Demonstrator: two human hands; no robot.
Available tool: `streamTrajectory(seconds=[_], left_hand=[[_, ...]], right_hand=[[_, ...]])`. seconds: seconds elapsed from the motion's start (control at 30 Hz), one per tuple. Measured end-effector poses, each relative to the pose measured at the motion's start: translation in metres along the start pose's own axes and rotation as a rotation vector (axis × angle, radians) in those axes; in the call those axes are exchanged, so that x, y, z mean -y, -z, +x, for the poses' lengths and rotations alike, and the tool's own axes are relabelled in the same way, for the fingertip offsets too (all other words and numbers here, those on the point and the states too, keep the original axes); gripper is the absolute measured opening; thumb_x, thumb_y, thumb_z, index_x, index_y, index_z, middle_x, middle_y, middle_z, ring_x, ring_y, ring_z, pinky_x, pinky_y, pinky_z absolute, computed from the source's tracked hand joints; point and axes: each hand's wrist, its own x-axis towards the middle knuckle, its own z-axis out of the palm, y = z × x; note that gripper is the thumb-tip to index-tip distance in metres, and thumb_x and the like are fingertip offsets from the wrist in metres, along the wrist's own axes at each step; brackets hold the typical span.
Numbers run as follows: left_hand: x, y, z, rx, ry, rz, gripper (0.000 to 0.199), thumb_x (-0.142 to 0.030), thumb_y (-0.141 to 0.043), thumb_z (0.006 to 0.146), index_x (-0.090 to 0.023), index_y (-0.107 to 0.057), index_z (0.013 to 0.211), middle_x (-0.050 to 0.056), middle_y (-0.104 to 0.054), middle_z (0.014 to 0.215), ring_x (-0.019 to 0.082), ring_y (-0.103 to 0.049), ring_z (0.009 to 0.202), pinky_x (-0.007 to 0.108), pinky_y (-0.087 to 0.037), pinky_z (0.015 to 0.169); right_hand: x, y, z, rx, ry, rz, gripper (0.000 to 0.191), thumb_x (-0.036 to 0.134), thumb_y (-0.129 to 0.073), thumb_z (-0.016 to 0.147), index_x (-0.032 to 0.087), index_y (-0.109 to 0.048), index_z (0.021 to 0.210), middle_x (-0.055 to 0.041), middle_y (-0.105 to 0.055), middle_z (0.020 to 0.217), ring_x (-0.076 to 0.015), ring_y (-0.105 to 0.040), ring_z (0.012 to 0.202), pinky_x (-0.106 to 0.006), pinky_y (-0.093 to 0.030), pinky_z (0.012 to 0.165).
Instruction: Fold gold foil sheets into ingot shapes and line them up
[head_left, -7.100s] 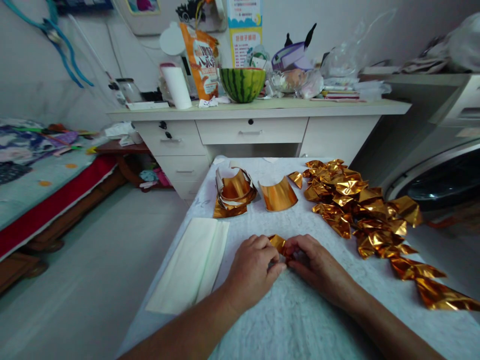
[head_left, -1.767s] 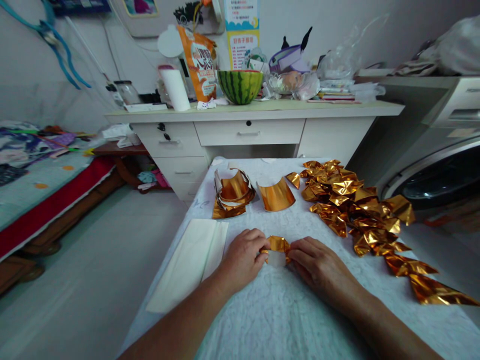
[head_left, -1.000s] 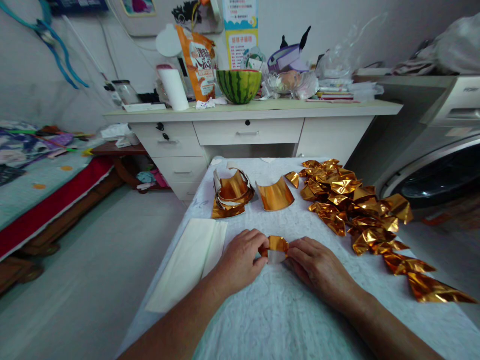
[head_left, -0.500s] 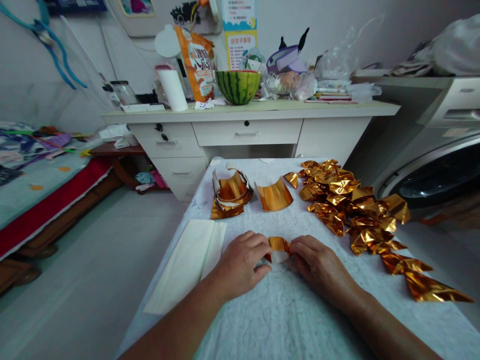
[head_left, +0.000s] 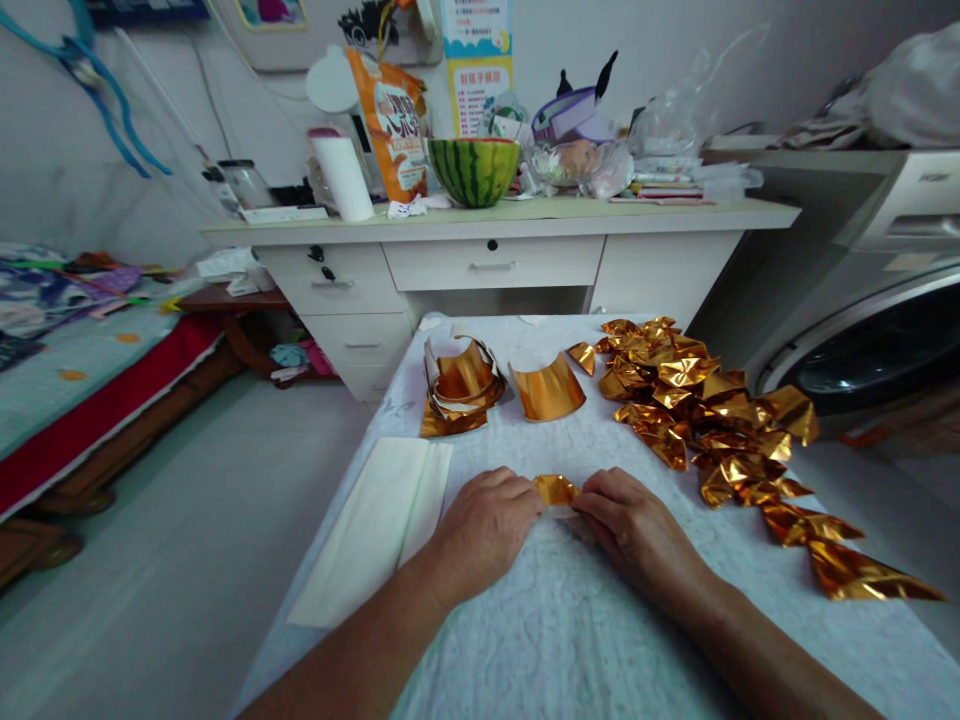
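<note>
Between my hands is a small piece of gold foil paper (head_left: 556,489), shiny side up, with a strip of its white underside showing at the near edge. My left hand (head_left: 495,520) pinches its left end and my right hand (head_left: 626,515) pinches its right end; the fingertips partly hide both ends. Beyond them lies a curved gold sheet (head_left: 550,388). To its left sits a loose curl of gold sheets (head_left: 463,385). A heap of folded gold foil pieces (head_left: 694,400) spreads along the right side.
Flat off-white paper (head_left: 367,530) lies left of my left forearm on the cloth-covered table (head_left: 510,640). Behind stands a white desk (head_left: 495,262) carrying a cut watermelon (head_left: 474,172) and an orange pouch (head_left: 391,128). A washing machine (head_left: 877,260) is at right, a bed (head_left: 97,380) at left.
The near white part of the foil paper has narrowed to a thin strip. My left fingers have curled in closer around its end, the thumb now tucked out of sight.
</note>
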Motion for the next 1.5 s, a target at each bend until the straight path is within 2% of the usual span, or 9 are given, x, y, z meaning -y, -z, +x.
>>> streamTrajectory(seconds=[0.17,0.4,0.5,0.63,0.9,1.17,1.3,1.5], left_hand=[[0.0009,-0.0005,0.0007,0.017,0.075,-0.018,0.012,-0.014,-0.053,0.092,-0.018,-0.059,0.083,0.001,-0.063,0.082,0.018,-0.057,0.082,0.030,-0.045,0.075],[0.0004,-0.0022,0.0021,-0.012,0.130,-0.173,0.009,-0.015,-0.060,0.088,-0.020,-0.065,0.094,0.002,-0.063,0.089,0.018,-0.057,0.088,0.029,-0.044,0.078],[0.0013,-0.0054,0.0031,-0.010,0.131,-0.190,0.007,-0.017,-0.061,0.088,-0.019,-0.068,0.090,0.002,-0.063,0.084,0.018,-0.058,0.085,0.029,-0.044,0.076],[0.0025,-0.0081,0.0040,-0.024,0.201,-0.240,0.008,-0.017,-0.063,0.088,-0.018,-0.069,0.084,0.001,-0.065,0.080,0.016,-0.060,0.080,0.027,-0.043,0.074],[-0.0016,-0.0029,0.0055,0.033,0.290,-0.166,0.009,-0.022,-0.064,0.089,-0.018,-0.068,0.082,0.002,-0.065,0.083,0.018,-0.060,0.085,0.030,-0.043,0.078],[-0.0055,-0.0018,0.0077,0.033,0.325,-0.111,0.014,-0.024,-0.061,0.091,-0.017,-0.064,0.079,0.003,-0.064,0.084,0.019,-0.058,0.087,0.030,-0.042,0.078],[-0.0043,-0.0030,0.0082,0.040,0.326,-0.098,0.013,-0.025,-0.061,0.091,-0.017,-0.063,0.081,0.002,-0.065,0.085,0.019,-0.059,0.086,0.031,-0.042,0.077],[-0.0017,-0.0057,0.0069,0.040,0.301,-0.074,0.017,-0.026,-0.053,0.095,-0.018,-0.062,0.082,0.003,-0.065,0.085,0.020,-0.059,0.087,0.032,-0.042,0.079]], right_hand=[[0.0008,0.0003,0.0008,0.060,-0.070,0.028,0.026,0.031,-0.051,0.097,0.017,-0.066,0.081,-0.0062,-0.061,0.081,-0.0196,-0.054,0.078,-0.033,-0.043,0.071],[0.0010,-0.0005,0.0029,0.095,-0.119,0.048,0.020,0.023,-0.050,0.097,0.018,-0.064,0.084,-0.0060,-0.060,0.084,-0.0208,-0.053,0.082,-0.034,-0.041,0.073],[0.0005,0.0008,0.0027,0.092,-0.125,0.084,0.019,0.024,-0.051,0.096,0.019,-0.065,0.084,-0.0056,-0.061,0.085,-0.0207,-0.054,0.082,-0.034,-0.040,0.073],[0.0008,0.0025,0.0038,0.093,-0.146,0.129,0.022,0.023,-0.049,0.097,0.019,-0.066,0.083,-0.0057,-0.061,0.083,-0.0203,-0.054,0.081,-0.034,-0.041,0.073],[-0.0002,-0.0004,0.0066,0.090,-0.205,0.111,0.020,0.022,-0.052,0.095,0.019,-0.064,0.079,-0.0049,-0.061,0.081,-0.0206,-0.054,0.079,-0.033,-0.039,0.070],[0.0014,-0.0014,0.0074,0.066,-0.256,0.144,0.020,0.020,-0.048,0.094,0.019,-0.063,0.081,-0.0051,-0.063,0.080,-0.0211,-0.055,0.078,-0.034,-0.039,0.072],[0.0016,-0.0018,0.0076,0.051,-0.321,0.169,0.016,0.018,-0.048,0.091,0.019,-0.062,0.084,-0.0044,-0.063,0.080,-0.0206,-0.055,0.078,-0.033,-0.040,0.072],[0.0022,-0.0027,0.0085,0.045,-0.302,0.113,0.022,0.021,-0.045,0.093,0.019,-0.060,0.078,-0.0047,-0.062,0.079,-0.0203,-0.055,0.077,-0.033,-0.039,0.073]])
